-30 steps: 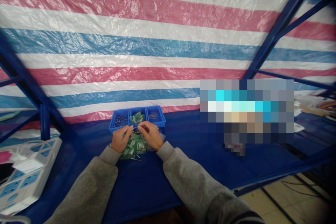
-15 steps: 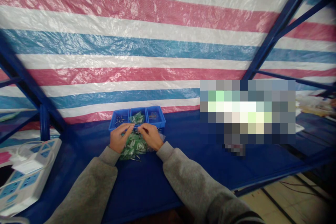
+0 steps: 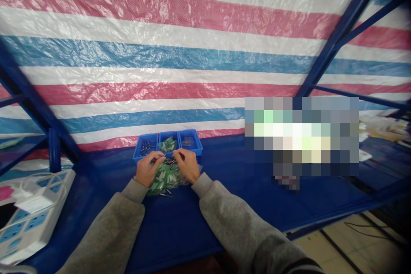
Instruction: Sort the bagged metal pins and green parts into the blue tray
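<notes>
My left hand [image 3: 149,168] is closed in a pinch, with a tiny light-coloured piece at its fingertips that is too small to name. Close by on the right, my right hand [image 3: 187,165] also pinches; what its fingertips hold cannot be made out. Below and between both hands lies a pile of small green-and-clear packets [image 3: 165,178]. Dark metal pieces [image 3: 171,161] show between the hands, on the near side of a blue three-compartment tray [image 3: 199,152]. Its left compartment holds small dark metal parts [image 3: 147,147], the middle green packets [image 3: 167,144], the right small brownish pieces [image 3: 187,141].
A white power strip [image 3: 54,218] with blue sockets and a plugged-in white adapter [image 3: 35,199] lies at the left. Blue metal frame bars [image 3: 334,47] rise on both sides before a striped plastic sheet [image 3: 180,94]. A pixelated patch hides part of the blue table [image 3: 244,205].
My right hand's fingertips have moved slightly right, away from the left hand's. The gap between them is wider and shows more dark metal pieces. The left hand stays nearly in place.
</notes>
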